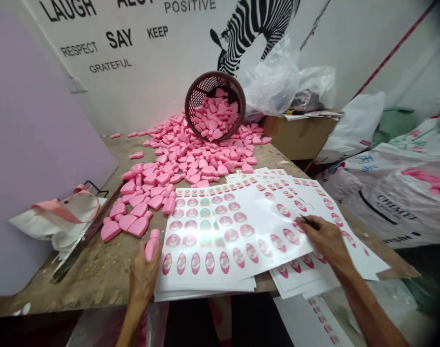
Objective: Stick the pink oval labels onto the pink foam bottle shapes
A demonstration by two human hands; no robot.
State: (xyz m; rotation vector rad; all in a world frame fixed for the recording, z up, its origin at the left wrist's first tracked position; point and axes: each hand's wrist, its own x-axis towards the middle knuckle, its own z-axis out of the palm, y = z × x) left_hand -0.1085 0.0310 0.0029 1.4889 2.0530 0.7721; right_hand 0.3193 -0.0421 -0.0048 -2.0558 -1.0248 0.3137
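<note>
My left hand (142, 272) is closed around a small pink bottle-shaped plastic piece (152, 246) at the left edge of the sticker sheets. My right hand (326, 241) grips a thin dark pointed tool (309, 221), whose exact kind I cannot make out. Its tip is over the right part of a glossy white sticker sheet (256, 279), printed with rows of pink oval labels and a few greenish shiny ones. The fingers of this hand seem to touch that sheet. More sticker sheets (364, 262) lie fanned out beneath and to the right.
A heap of similar pink pieces (191, 164) spreads over the worn wooden table (93, 284). Behind it, a brown mesh basket (188, 108) lies tipped over with more inside. A cardboard box (299, 137) stands back right, plastic sacks (396, 207) right, a white bag (57, 224) left.
</note>
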